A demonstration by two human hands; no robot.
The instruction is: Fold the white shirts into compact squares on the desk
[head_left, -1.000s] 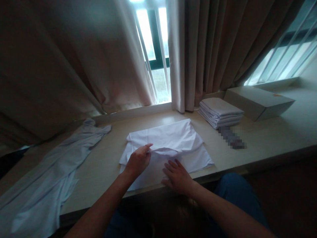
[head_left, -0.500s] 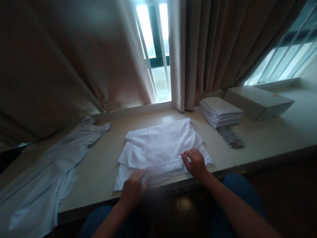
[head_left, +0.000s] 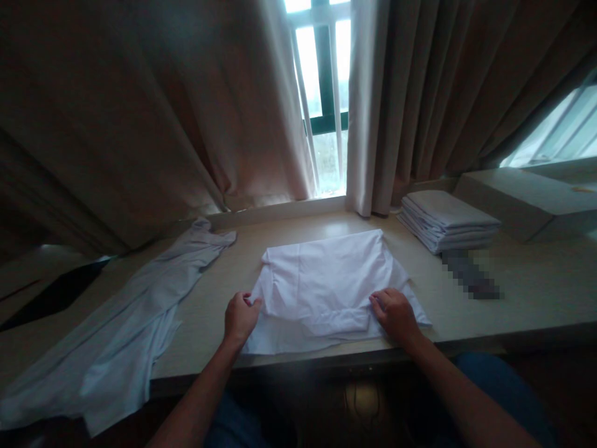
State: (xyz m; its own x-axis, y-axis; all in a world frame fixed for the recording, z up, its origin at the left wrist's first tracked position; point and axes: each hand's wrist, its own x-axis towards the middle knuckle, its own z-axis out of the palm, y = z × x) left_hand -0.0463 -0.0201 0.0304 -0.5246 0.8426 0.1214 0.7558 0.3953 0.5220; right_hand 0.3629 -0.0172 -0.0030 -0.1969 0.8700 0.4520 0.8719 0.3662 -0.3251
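From afar I'm resting left hand (head_left: 241, 318) and right hand (head_left: 396, 315), fingers curled, pinch unclear, at a white cloth (head_left: 329, 274), a box (head_left: 536, 194) hiding its inside.

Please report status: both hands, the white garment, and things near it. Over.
Left hand at left edge of white garment, right hand at its right side. Garment layered on tabletop. Rumpled garment left, folded cloth stack right, both apart.

The white cloth (head_left: 326, 267) lay folded over itself between the left hand (head_left: 241, 318) and the right hand (head_left: 396, 317), lightly creased, its straight edge beyond them, its near layers uneven.
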